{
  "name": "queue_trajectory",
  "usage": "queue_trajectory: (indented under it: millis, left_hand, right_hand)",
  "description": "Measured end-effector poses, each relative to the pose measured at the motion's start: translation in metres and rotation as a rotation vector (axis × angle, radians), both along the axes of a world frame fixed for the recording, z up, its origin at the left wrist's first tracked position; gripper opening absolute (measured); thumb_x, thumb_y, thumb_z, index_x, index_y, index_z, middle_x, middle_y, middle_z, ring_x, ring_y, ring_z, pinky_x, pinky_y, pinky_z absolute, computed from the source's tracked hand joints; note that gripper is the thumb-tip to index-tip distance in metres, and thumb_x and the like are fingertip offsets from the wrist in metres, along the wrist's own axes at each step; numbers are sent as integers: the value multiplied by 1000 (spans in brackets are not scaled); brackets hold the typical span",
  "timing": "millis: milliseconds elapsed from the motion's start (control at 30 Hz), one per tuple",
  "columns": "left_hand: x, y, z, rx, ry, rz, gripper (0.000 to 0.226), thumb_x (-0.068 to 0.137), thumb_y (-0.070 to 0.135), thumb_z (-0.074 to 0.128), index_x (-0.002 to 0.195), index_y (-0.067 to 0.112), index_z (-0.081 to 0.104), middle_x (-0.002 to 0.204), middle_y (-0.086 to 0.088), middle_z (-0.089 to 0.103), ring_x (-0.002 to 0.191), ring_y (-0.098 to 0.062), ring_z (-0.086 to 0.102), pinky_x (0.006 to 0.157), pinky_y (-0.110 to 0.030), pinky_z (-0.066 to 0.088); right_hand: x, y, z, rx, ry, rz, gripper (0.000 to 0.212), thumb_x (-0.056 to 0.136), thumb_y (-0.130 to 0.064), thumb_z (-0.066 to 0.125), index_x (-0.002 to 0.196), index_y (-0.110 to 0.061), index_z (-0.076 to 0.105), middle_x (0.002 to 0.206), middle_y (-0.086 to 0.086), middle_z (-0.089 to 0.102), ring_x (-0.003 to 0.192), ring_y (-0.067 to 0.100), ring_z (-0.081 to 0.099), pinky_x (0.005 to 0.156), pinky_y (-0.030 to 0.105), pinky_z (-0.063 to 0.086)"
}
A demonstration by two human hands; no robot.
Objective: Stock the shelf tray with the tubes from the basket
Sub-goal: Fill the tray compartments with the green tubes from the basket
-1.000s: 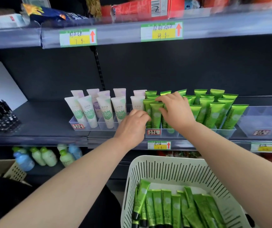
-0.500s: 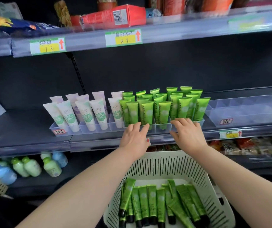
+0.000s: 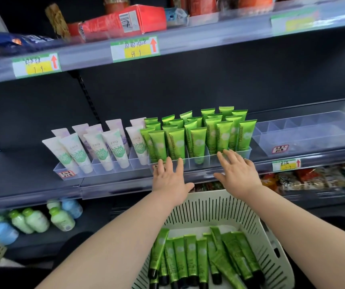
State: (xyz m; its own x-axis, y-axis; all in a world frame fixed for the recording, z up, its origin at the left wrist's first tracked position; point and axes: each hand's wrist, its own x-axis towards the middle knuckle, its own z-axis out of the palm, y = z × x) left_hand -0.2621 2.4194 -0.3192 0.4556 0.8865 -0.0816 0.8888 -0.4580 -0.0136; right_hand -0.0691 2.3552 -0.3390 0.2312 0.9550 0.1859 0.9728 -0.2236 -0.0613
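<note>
My left hand (image 3: 170, 180) and right hand (image 3: 238, 174) cover parts of the front wall of the tray (image 3: 198, 163) and the feet of some green tubes (image 3: 198, 140), whose back rows show only their tops. The basket (image 3: 213, 205) and several caps of the loose tubes (image 3: 190, 259) run off the bottom edge. Writing on the price tags (image 3: 135, 49) is too smeared for me to read, and the bottles (image 3: 36, 220) below left are blurred.

The upright green tubes (image 3: 221, 136) carried the word "Chamomile" running up their sides. A red box (image 3: 125, 21) on the top shelf (image 3: 209, 38) bore a barcode sticker with a handwritten "7". The left price tag (image 3: 36, 64) showed a red up-arrow and what looked like "1 9" on yellow. The middle price tag (image 3: 135, 49) had a like arrow, handwritten characters too blurred to read, and a "9".
</note>
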Motion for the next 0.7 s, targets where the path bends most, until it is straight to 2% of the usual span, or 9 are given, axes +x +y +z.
queue_trajectory:
  millis: [367,700]
  left_hand:
    - [8,9,-5,33,25,5,91,89,69,37,152,23,-10,159,-15,-9,145,-40,-9,118,-51,1]
    - [22,20,-2,16,26,32,92,87,71,36,152,24,-9,159,-14,-9,145,-40,-9,117,-50,2]
  right_hand:
    - [4,10,-1,-34,41,0,73,95,-58,30,152,-21,4,160,1,5,147,19,1,119,44,12]
    - [13,29,3,-24,45,-34,74,93,-60,34,151,-21,11,158,2,13,146,18,6,117,45,13]
